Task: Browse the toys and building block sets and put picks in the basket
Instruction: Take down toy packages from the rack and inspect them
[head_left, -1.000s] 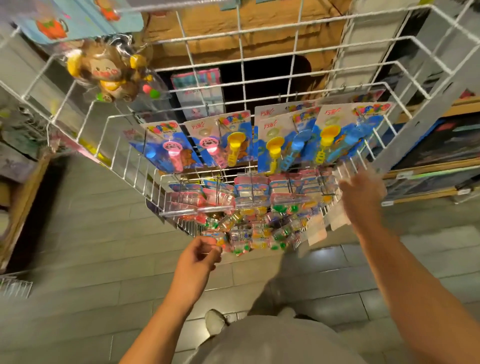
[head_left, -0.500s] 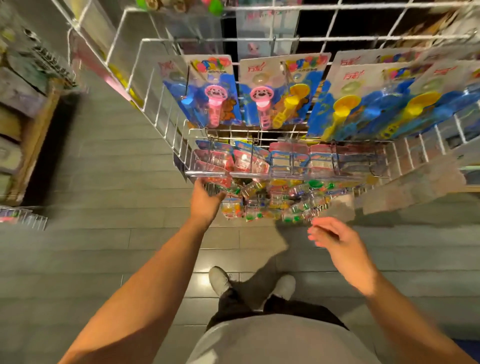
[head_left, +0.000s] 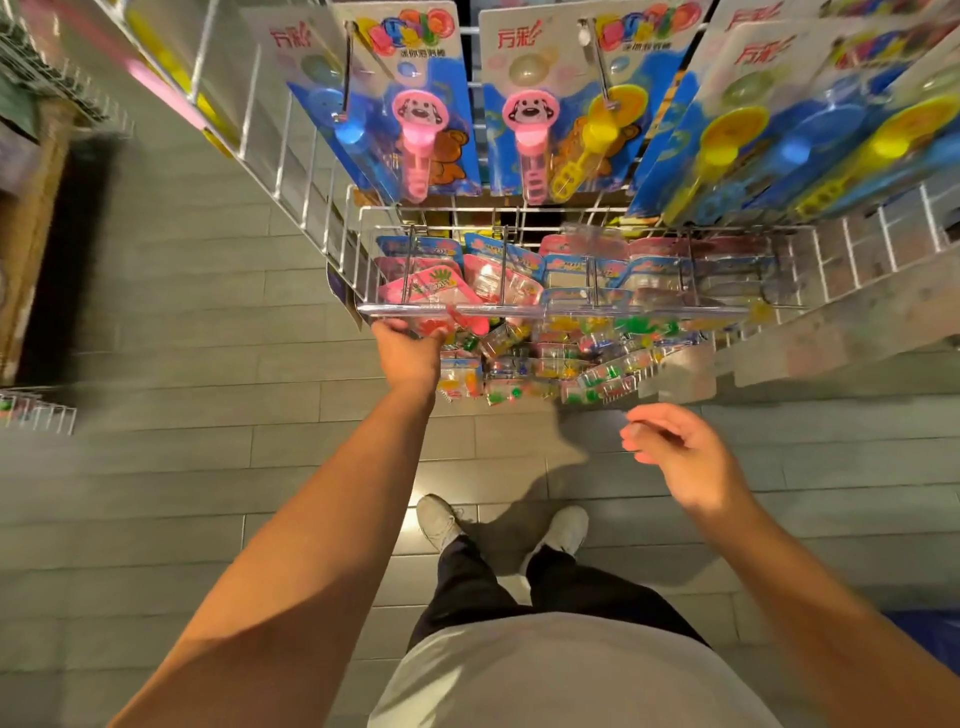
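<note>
A white wire display rack (head_left: 810, 260) stands in front of me. Carded bubble wands hang on its upper tier, one of them pink (head_left: 415, 135). Below, pink and blue blister packs (head_left: 498, 280) sit behind a clear front rail. Under that rail hang several small clear toy packets (head_left: 550, 364). My left hand (head_left: 408, 356) reaches up to the rail's left end, its fingers curled around a clear packet with a red toy (head_left: 432, 327). My right hand (head_left: 685, 457) hovers lower, right of the packets, loosely curled and holding nothing. No basket is clearly in view.
Grey plank floor (head_left: 182, 322) lies all around, with my two shoes (head_left: 439, 519) directly below the rack. A wooden shelf unit (head_left: 26, 223) and a small wire rack (head_left: 36, 415) stand at the left edge. Something blue (head_left: 924, 631) shows at the lower right edge.
The view has tilted down and closed in on the rack. My left hand rose to the packets under the front rail. My right hand dropped away from the rack's right side and now hovers low.
</note>
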